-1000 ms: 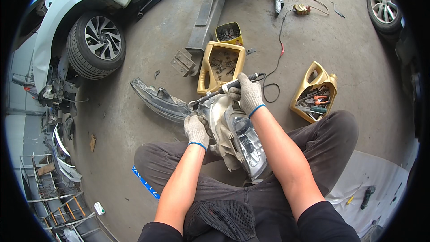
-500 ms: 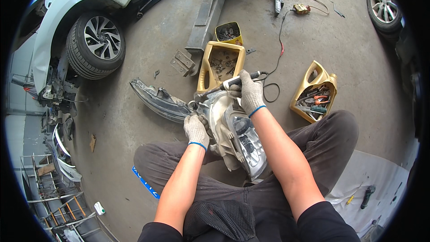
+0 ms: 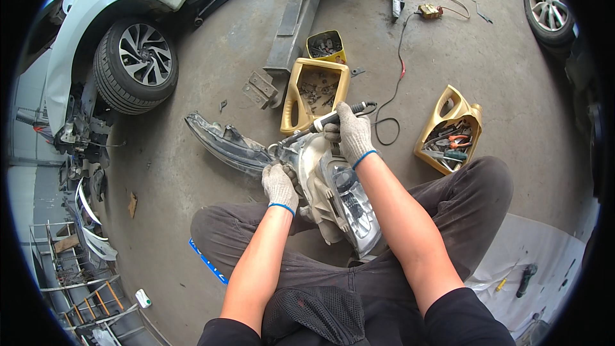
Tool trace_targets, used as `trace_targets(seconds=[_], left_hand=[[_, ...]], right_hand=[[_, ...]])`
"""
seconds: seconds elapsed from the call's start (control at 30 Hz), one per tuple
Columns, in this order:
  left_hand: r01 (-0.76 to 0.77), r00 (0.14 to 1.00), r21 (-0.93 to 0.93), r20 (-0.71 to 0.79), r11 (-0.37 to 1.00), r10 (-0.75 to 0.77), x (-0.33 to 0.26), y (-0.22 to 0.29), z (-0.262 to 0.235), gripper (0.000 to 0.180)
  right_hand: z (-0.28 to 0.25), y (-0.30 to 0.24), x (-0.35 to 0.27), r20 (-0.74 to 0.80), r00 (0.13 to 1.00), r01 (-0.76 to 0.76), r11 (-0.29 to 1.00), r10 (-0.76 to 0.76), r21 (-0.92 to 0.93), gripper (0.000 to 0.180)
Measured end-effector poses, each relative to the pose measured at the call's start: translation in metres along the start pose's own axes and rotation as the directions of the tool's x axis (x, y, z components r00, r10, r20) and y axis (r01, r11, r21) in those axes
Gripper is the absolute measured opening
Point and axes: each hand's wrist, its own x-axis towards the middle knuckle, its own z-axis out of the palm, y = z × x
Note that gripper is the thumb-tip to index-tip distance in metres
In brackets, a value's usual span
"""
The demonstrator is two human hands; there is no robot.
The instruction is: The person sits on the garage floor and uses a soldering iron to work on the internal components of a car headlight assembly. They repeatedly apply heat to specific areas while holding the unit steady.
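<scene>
A car headlight lies across my lap, its clear lens towards my right leg and a long dark curved arm reaching out to the left. My left hand, in a pale knitted glove, is closed on the headlight near where that arm joins it. In my gloved right hand is a corded soldering iron with a black-and-white handle. Its thin metal shaft points left and down, and the tip is at the headlight's upper edge just above my left fingers. Whether the tip touches cannot be made out.
Beyond the headlight stand a cut gold jug with small parts and a yellow tub. Another gold jug at right holds pliers and tools. The iron's black cord loops across the floor. A car wheel is at far left.
My right hand has moved slightly left and down with the soldering iron, so its tip sits closer to my left fingers. My left hand has hardly moved.
</scene>
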Motion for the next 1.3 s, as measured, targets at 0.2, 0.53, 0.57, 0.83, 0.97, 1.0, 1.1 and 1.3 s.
trace_targets(seconds=[0.2, 0.53, 0.57, 0.83, 0.97, 1.0, 1.1, 1.3], left_hand=[[-0.003, 0.998, 0.031, -0.058, 1.000, 0.005, -0.002, 0.000, 0.005, 0.008], [0.003, 0.998, 0.047, -0.070, 0.999, 0.000, -0.008, 0.003, 0.011, 0.015], [-0.002, 0.998, 0.057, -0.069, 0.998, 0.006, -0.007, 0.003, 0.010, 0.015], [-0.014, 0.999, 0.029, -0.047, 0.999, 0.016, -0.005, 0.001, 0.006, 0.006], [-0.049, 0.996, 0.016, -0.067, 0.999, 0.050, -0.004, 0.000, 0.008, 0.011], [-0.052, 0.995, 0.011, -0.084, 0.999, 0.052, -0.006, 0.001, 0.012, 0.011], [-0.054, 0.995, 0.097, -0.079, 0.994, 0.062, -0.002, -0.001, 0.004, 0.005], [-0.084, 0.989, 0.129, -0.114, 0.988, 0.099, 0.008, -0.012, 0.000, 0.015]], right_hand=[[-0.004, 0.000, 0.006, 0.013, 0.999, -0.042, 0.999, 0.042, 0.018, 0.030], [-0.004, -0.004, 0.004, 0.015, 1.000, 0.012, 1.000, -0.011, -0.027, 0.028], [-0.004, -0.004, 0.004, 0.031, 1.000, -0.004, 0.999, 0.005, -0.038, 0.028], [-0.002, -0.001, 0.002, 0.028, 0.994, 0.109, 0.993, -0.108, -0.040, 0.030], [0.002, -0.005, -0.006, 0.043, 0.989, 0.143, 0.989, -0.142, -0.031, 0.024], [0.001, -0.006, -0.006, 0.057, 0.988, 0.147, 0.988, -0.144, -0.054, 0.024], [0.002, -0.001, -0.010, 0.098, 0.978, 0.196, 0.976, -0.186, -0.100, 0.026], [0.001, -0.001, -0.010, 0.190, 0.949, 0.278, 0.953, -0.252, -0.121, 0.028]])
